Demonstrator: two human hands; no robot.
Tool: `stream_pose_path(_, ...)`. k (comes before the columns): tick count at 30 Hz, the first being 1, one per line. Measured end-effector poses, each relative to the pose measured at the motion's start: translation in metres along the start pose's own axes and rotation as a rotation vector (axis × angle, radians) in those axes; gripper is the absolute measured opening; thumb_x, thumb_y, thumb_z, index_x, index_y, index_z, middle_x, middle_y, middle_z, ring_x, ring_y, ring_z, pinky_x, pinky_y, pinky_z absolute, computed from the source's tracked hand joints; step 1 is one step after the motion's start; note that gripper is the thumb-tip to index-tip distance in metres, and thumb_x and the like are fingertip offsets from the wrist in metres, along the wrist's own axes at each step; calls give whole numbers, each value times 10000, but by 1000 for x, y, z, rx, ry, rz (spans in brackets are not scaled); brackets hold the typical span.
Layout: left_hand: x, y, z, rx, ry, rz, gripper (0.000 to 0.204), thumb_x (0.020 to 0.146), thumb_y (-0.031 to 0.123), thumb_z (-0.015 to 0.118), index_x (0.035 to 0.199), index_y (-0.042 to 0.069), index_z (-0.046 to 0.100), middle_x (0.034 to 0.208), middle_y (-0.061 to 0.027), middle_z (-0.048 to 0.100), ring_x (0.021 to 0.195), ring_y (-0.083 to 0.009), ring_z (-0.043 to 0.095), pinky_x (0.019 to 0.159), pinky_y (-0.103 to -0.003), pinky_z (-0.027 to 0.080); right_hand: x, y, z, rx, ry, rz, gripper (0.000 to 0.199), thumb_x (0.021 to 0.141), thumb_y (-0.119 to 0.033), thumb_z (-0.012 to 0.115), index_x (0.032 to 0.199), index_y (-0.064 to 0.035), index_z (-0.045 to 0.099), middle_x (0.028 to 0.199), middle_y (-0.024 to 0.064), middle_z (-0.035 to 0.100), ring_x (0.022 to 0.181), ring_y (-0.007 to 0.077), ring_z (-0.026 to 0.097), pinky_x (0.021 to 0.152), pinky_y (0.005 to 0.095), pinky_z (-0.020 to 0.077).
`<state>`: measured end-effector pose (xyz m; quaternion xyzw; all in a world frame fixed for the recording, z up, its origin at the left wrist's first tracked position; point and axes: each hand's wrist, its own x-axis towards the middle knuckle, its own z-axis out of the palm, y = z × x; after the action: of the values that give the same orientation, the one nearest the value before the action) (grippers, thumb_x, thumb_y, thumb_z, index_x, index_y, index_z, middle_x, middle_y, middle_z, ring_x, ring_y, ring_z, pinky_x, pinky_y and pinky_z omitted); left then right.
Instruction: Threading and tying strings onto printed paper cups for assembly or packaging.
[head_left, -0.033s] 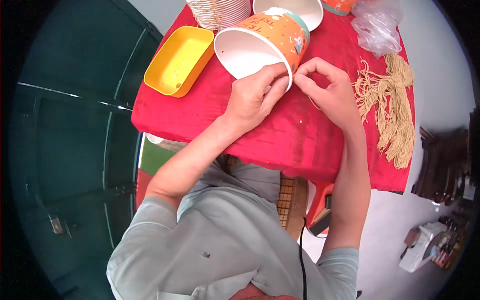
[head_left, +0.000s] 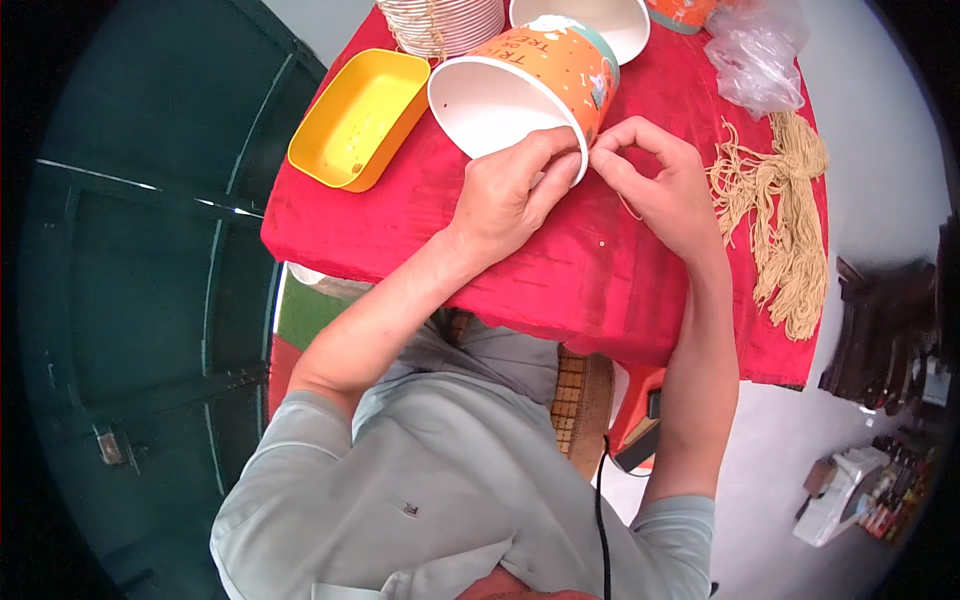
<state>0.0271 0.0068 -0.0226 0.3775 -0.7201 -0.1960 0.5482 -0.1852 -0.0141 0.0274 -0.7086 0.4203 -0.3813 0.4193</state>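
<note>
An orange printed paper bucket (head_left: 545,75) lies on its side, its white open mouth turned toward me. My left hand (head_left: 510,195) grips the bucket's lower right rim, with fingers inside the mouth and thumb near the edge. Just outside that rim, my right hand (head_left: 660,180) pinches thumb and forefinger together against the bucket wall. A thin tan string (head_left: 629,209) curves below the right thumb. The exact spot where it meets the bucket is hidden by the fingertips.
A red cloth (head_left: 590,290) covers the table. Around the bucket are a yellow tray (head_left: 393,145), a stack of white ribbed rims (head_left: 450,25), a second bucket (head_left: 630,30), another orange bucket (head_left: 684,14), a clear plastic bag (head_left: 755,70) and a tan string bundle (head_left: 790,230).
</note>
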Motion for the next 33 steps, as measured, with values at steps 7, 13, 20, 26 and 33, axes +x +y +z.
stream_pose_path(7,0,4,-4,7,-40,-11,104,1029,24,709,1121,-6,672,932,-82,772,849,-139,770,739,-317,629,-1,2,-1,12,-13,-39,119,1005,-97,746,1025,19,736,962,-1,746,934,71,659,862,279,540)
stream_pose_path(13,-1,-1,-5,-214,-12,-205,50,1038,14,630,1056,-32,634,929,-77,756,890,-122,743,782,-301,613,0,-4,-2,75,-72,88,99,1000,-76,763,1052,3,735,970,-11,738,928,59,654,838,252,530)
stream_pose_path(20,0,-1,-5,-329,36,-250,56,1018,44,648,1044,-5,644,915,-106,760,857,-155,755,747,-327,607,1,0,-4,226,-36,25,164,986,-7,795,1132,-13,720,1048,-1,746,961,58,685,873,236,556)
stream_pose_path(26,-5,-1,-1,-332,-1,-273,55,1052,60,642,1047,8,626,881,-47,679,814,-100,642,702,-293,533,-6,-4,7,-282,131,-429,200,879,-64,863,1054,-64,765,989,97,772,903,249,762,792,375,612)
stream_pose_path(33,-8,5,-6,-339,35,-258,74,1117,57,578,1088,-2,613,986,-46,691,919,-100,643,829,-274,530,-7,-4,28,-608,252,-673,326,860,-97,804,1181,-106,749,910,52,676,802,253,701,714,401,584)
